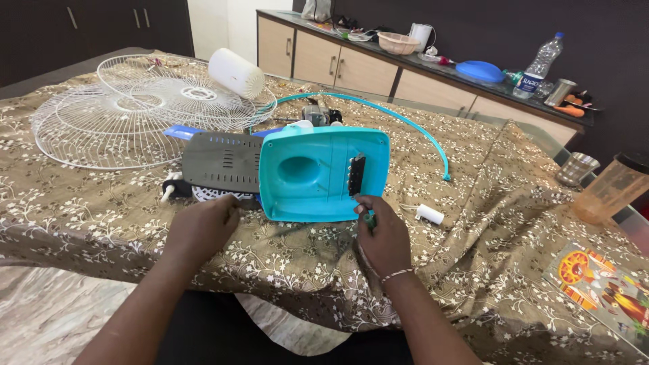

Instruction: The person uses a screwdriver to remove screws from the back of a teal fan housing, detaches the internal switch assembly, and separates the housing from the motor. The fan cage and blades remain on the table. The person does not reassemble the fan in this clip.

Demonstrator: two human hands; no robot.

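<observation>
Surface [473, 203]: covered with a brown flowered cloth [101, 223]. Its near edge runs just in front of both wrists; its right edge drops off beside a glass-topped area bearing an orange jug [612, 192] and a steel cup [577, 168]. Bare cloth lies to the right of the hands and along the near left.

Far left: two white wire fan guards [135, 111], overlapping, with a white cylinder [235, 73] on them. A thin teal ring strip [399, 118] arcs behind the work.

Hard to make out: a small motor part [318, 115] sits behind the teal cover, half hidden. A blue piece [179, 132] shows only as a corner. The picture book [608, 287] is cut off at the lower right.

Teal plastic cover [324, 172]: centre of the surface, tilted up towards the viewer, a black switch block [356, 174] on its right side. A grey vented plate [223, 161] lies just beside it on the left.

Right hand [383, 233]: curled closed round a green-handled tool [370, 221], mostly hidden in the grip, at the cover's lower right edge under the switch block.

Left hand [203, 226]: fingers loosely bent, holding nothing, fingertips touching the lower left corner of the cover.
</observation>
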